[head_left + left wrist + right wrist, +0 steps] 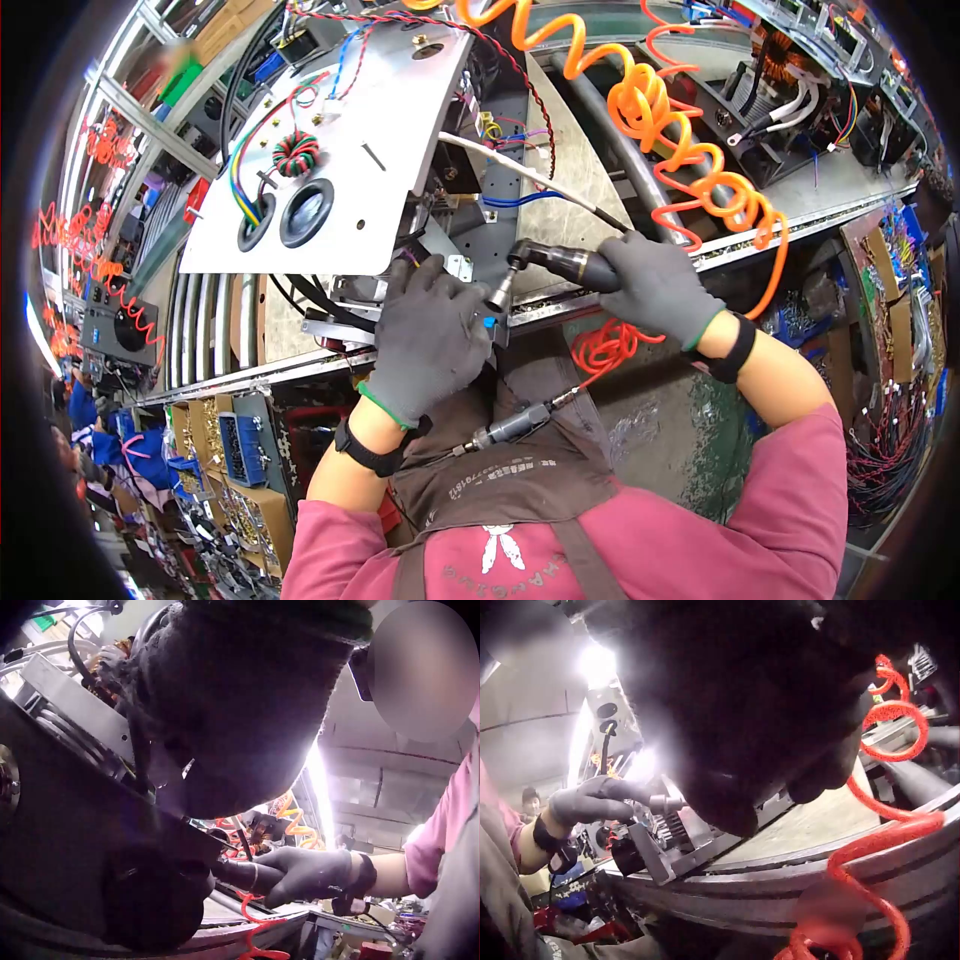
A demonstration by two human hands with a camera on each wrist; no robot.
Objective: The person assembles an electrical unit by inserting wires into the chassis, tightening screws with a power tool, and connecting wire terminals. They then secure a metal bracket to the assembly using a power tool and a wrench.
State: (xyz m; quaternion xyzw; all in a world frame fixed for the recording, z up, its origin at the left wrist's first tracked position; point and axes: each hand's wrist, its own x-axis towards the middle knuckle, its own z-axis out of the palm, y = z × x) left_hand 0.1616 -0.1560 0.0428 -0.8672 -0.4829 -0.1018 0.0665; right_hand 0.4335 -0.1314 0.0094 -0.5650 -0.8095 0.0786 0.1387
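Observation:
In the head view my gloved right hand [655, 290] grips the black body of an air ratchet wrench [570, 263]. The wrench's angled head points left and carries a silver socket [502, 288]. My gloved left hand [425, 335] lies palm down at the front edge of a metal chassis [470, 235], its thumb side right by the socket. The left fingertips reach down among the chassis parts, where they are partly hidden. A white panel [370, 215] with a wound ring coil [296, 155] and black grommets stands over the chassis. In the right wrist view the left fingers [619, 802] come close to the socket [666, 803].
An orange coiled hose [640, 105] hangs across the bench at right. A second air tool [510, 428] on a red coiled hose [610, 345] hangs in front of the apron. Another open unit [790, 100] stands at back right. Parts bins [240, 450] line the lower left.

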